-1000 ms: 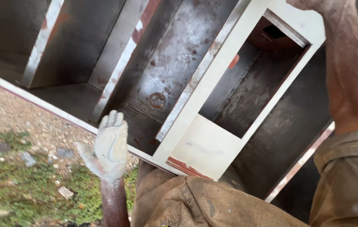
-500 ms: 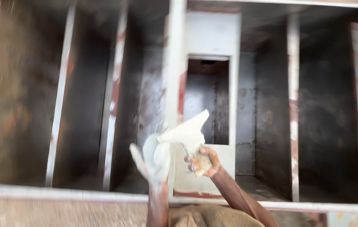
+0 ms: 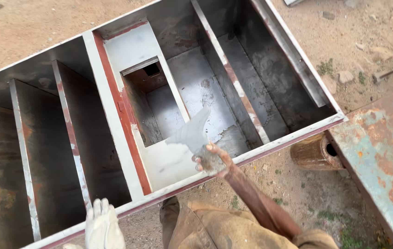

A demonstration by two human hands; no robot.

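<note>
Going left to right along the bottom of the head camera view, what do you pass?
White gloved left hand → bare right hand gripping a grey crumpled glove → rusty brown metal cylinder lying on the dirt → rusted pale blue metal sheet.

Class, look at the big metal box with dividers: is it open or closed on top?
Open. The metal box has no lid; its dividers and bare floor show from above.

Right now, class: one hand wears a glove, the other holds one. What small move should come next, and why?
Probably bring the gloved left hand across to steady the loose grey glove, since the bare right hand only pinches it above the metal tank and the two hands are apart.
</note>
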